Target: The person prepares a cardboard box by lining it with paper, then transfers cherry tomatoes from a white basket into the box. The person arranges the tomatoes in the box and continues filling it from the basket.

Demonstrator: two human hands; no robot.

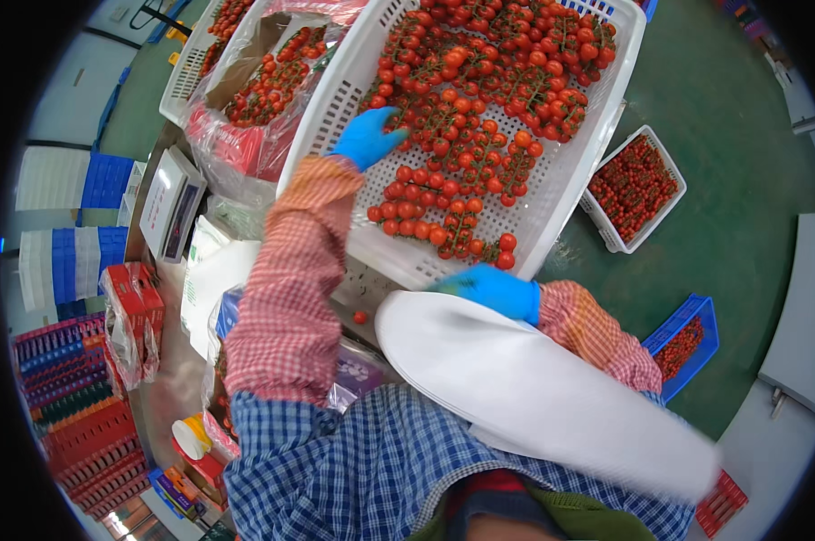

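In front of me stands a white perforated crate (322,113) with many red cherry tomatoes on the vine (479,68). Gloved in blue, my left hand (365,140) reaches over its left side, thumb and fingers apart at the edge of the tomatoes; no tomato is visibly gripped. My right hand (502,292), also in a blue glove, is at the crate's near edge, below a few vine clusters (448,221). Its fingers are blurred and partly hidden, with a greenish smear by them. A white curved, sheet-like thing (534,379) covers the area below that hand.
A box of tomatoes (276,86) in clear plastic and a scale (171,203) stand left. A loose tomato (360,317) lies on the metal table. Right, on the green floor, are a white crate (597,212) and a blue crate (696,361) of tomatoes. Stacked cartons (96,442) fill the lower left.
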